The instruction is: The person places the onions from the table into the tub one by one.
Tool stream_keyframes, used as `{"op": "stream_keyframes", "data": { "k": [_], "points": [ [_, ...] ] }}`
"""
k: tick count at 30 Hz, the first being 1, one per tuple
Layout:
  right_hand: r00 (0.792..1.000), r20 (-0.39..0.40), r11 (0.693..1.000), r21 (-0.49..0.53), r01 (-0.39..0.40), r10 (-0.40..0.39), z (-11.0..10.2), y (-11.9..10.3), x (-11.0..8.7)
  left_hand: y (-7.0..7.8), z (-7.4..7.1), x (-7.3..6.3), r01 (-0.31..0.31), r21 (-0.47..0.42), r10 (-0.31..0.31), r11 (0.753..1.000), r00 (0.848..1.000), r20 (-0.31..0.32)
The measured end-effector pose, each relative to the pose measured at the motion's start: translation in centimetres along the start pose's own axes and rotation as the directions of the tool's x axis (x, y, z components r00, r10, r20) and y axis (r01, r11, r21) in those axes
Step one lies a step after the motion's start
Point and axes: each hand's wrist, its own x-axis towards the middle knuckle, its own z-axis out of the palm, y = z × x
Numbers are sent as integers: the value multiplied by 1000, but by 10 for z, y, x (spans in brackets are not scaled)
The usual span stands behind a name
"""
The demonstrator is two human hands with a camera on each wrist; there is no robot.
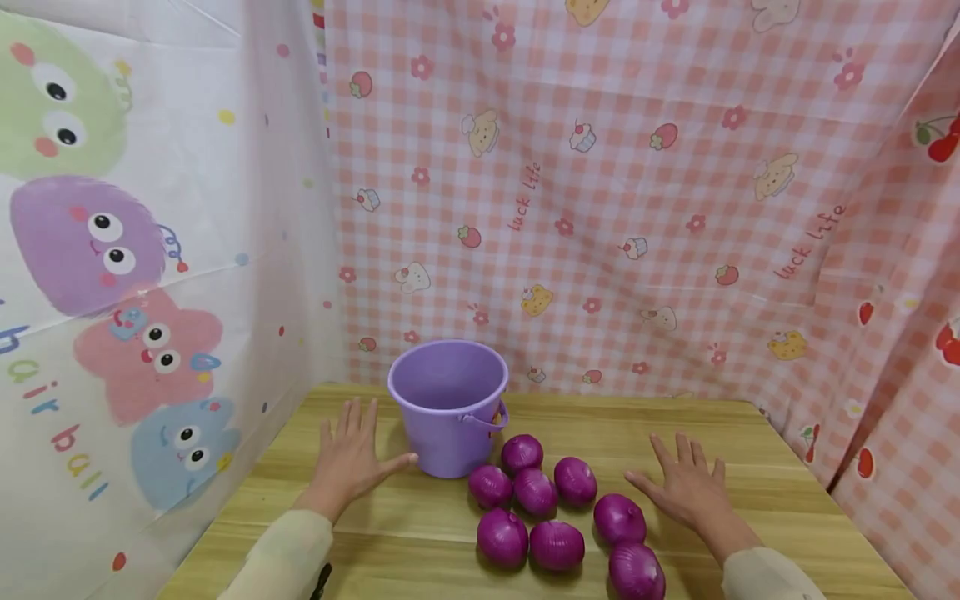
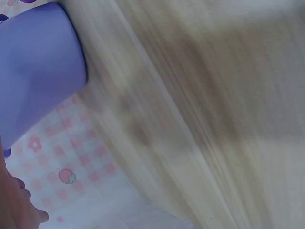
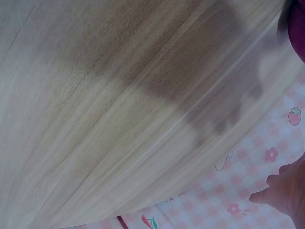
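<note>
A purple bucket (image 1: 448,437) stands upright near the back of the wooden table, its handle hanging on the right side. To its right and in front lie several purple onions (image 1: 557,546) in a loose group. My left hand (image 1: 349,462) is just left of the bucket, fingers spread, thumb pointing towards its wall. Right of the onions, my right hand (image 1: 688,485) spreads its fingers and holds nothing. The left wrist view catches the bucket (image 2: 40,71) and part of the left hand (image 2: 16,202). In the right wrist view, one onion (image 3: 298,31) shows at the edge.
Beneath everything is the wooden tabletop (image 1: 405,542). A pink checked cloth (image 1: 600,200) hangs behind it, and a white cloth with cartoon figures (image 1: 277,208) hangs at the left. A small black object (image 1: 322,581) is beside the left sleeve.
</note>
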Motion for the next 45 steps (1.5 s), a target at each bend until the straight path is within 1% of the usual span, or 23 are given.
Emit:
{"op": "stream_keyframes", "data": {
  "k": [8, 13, 16, 18, 23, 28, 35, 38, 45],
  "points": [
    [1000, -13, 1000, 14, 15, -15, 2, 1, 0, 8, -7, 10, -24, -23, 23, 999, 998, -60],
    [999, -17, 999, 28, 29, -28, 3, 0, -1, 13, -10, 14, -32, -52, 29, 998, 998, -59],
    [998, -39, 999, 11, 48, -48, 3, -2, -1, 16, -11, 16, -33, -75, 28, 997, 998, -63],
    [997, -55, 998, 3, 62, -61, 4, -3, -2, 18, -13, 17, -41, -88, 34, 995, 996, -79],
    [993, -79, 996, 15, 90, -89, 6, -7, -5, 24, -15, 21, -63, -101, 52, 993, 992, -113],
    [987, -106, 992, 28, 123, -119, 8, -8, -9, 28, -16, 25, -73, -91, 62, 993, 992, -114],
    [981, -117, 980, 105, 168, -156, 10, -11, -14, 34, -17, 29, -105, -86, 93, 991, 986, -140],
    [981, -108, 977, 128, 172, -158, 11, -12, -16, 36, -17, 31, -111, -84, 98, 990, 984, -149],
    [986, -64, 963, 213, 166, -156, 10, -15, -23, 40, -17, 35, -118, -120, 96, 986, 980, -174]
  ]
}}
